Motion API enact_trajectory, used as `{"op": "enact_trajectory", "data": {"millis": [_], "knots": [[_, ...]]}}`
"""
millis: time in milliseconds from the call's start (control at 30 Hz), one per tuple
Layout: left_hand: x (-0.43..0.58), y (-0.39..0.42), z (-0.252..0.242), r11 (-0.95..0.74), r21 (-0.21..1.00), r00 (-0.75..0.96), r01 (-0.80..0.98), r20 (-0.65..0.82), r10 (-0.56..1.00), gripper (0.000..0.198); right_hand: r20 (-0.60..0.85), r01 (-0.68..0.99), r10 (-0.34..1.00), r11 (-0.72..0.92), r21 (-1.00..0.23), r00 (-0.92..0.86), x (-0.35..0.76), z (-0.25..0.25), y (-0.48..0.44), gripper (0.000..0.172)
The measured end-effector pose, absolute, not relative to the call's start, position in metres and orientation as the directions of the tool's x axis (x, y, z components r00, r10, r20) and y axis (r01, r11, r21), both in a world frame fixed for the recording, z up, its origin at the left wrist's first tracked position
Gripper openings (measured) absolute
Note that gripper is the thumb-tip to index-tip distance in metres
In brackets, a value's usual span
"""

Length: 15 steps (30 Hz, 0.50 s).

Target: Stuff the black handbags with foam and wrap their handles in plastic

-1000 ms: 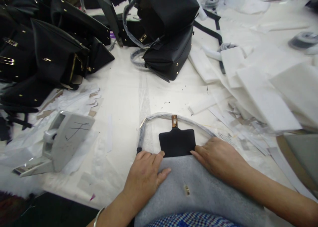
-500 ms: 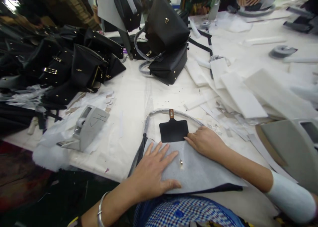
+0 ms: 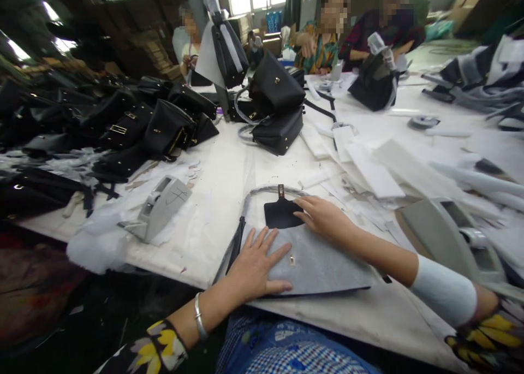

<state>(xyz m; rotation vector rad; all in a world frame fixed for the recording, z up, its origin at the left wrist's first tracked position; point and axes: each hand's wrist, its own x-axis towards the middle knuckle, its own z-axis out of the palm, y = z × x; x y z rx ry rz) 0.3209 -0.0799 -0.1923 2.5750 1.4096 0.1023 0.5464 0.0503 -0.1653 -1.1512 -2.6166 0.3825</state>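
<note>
A black handbag lies flat on the white table, its front under a grey sheet [image 3: 323, 265] with a small gold metal clasp [image 3: 292, 260] showing through. My left hand [image 3: 256, 265] presses on the sheet's left part, palm down, fingers spread. Above the sheet's top edge sits the bag's black flap [image 3: 278, 214], with a narrow brown tab [image 3: 280, 191] at its top. My right hand [image 3: 323, 218] rests over the flap's right side, fingers stretched and slightly apart. A plastic-wrapped handle [image 3: 250, 195] arches behind the flap; its right end is hidden by my right hand.
Grey tape dispensers stand at left [image 3: 164, 207] and right [image 3: 446, 243]. Black handbags [image 3: 164, 128] are heaped at far left, and more bags [image 3: 278, 128] are stacked ahead. White foam strips [image 3: 376, 169] litter the right side. Other people sit across the table.
The view has tilted up, showing more of the far side. My right hand has moved from the flap's lower right edge onto its right side. My left hand stays on the sheet.
</note>
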Motion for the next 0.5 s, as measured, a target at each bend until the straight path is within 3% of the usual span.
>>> {"op": "enact_trajectory", "data": {"millis": [67,167,400,500], "knots": [[0.321,-0.080,-0.193,-0.526,0.212,0.543,0.824,-0.027,0.839,0.082,0.074,0.721,0.843,0.499,-0.481,-0.533,0.530,-0.166,0.067,0.041],[0.320,-0.081,-0.194,-0.528,0.216,0.544,0.821,-0.018,0.839,0.082,-0.002,0.728,0.894,0.363,-0.582,-0.447,0.504,-0.171,0.096,0.049],[0.317,-0.081,-0.200,-0.541,0.243,0.553,0.805,0.022,0.833,0.085,0.073,0.531,0.838,0.407,-0.744,-0.540,0.511,-0.157,0.072,0.025],[0.317,-0.081,-0.203,-0.549,0.251,0.554,0.797,0.056,0.830,0.083,0.145,0.372,0.692,0.539,-0.756,-0.707,0.540,-0.157,0.029,0.026]]}}
